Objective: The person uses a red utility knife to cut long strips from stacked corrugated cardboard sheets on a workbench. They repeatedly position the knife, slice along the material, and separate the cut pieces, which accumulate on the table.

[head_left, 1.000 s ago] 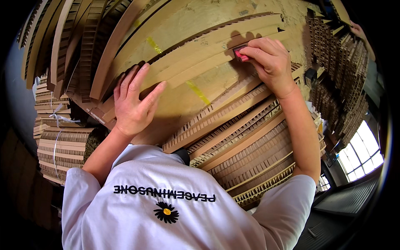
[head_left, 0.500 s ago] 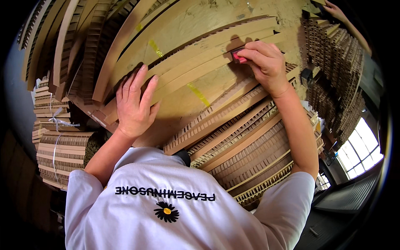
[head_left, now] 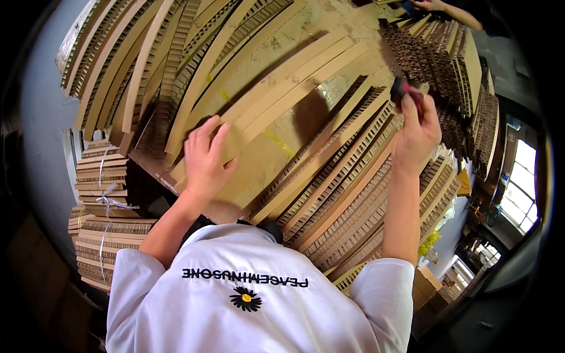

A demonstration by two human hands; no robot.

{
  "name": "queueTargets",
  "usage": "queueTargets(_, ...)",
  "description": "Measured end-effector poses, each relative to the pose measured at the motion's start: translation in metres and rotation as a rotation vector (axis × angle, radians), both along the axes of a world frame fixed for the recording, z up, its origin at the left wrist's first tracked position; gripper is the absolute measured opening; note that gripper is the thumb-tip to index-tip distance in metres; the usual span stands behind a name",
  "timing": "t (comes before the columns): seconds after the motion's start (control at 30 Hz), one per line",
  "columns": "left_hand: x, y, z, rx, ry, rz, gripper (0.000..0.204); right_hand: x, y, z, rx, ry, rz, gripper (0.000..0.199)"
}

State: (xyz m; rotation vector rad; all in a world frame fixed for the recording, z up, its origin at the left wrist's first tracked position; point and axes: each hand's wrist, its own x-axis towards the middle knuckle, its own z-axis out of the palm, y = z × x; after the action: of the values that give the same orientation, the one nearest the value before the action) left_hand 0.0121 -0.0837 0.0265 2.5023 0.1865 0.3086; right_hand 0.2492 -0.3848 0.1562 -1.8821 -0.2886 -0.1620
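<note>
1. A small red-and-dark tool is in the right hand, near the far ends of the ridged cardboard strips on the right.
2. The right hand's fingers are closed in a pinch around it.
3. Two long, flat cardboard strips lie side by side on the tabletop.
4. The left hand lies flat at their near end, fingers slightly parted, thumb apart, gripping nothing.
5. Yellow tape shows beside the flat strips.
6. Far left, a cardboard bundle is tied with white string.
7. Another person's hand shows at the top right.
</note>
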Motion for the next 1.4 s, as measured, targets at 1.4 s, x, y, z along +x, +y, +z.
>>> queueTargets(1.4, -0.02, -0.036, -0.021, 0.206, 0.229, 0.121, 0.095, -0.036, 0.067, -0.029, -0.28, -0.001, 0.468, 0.02)
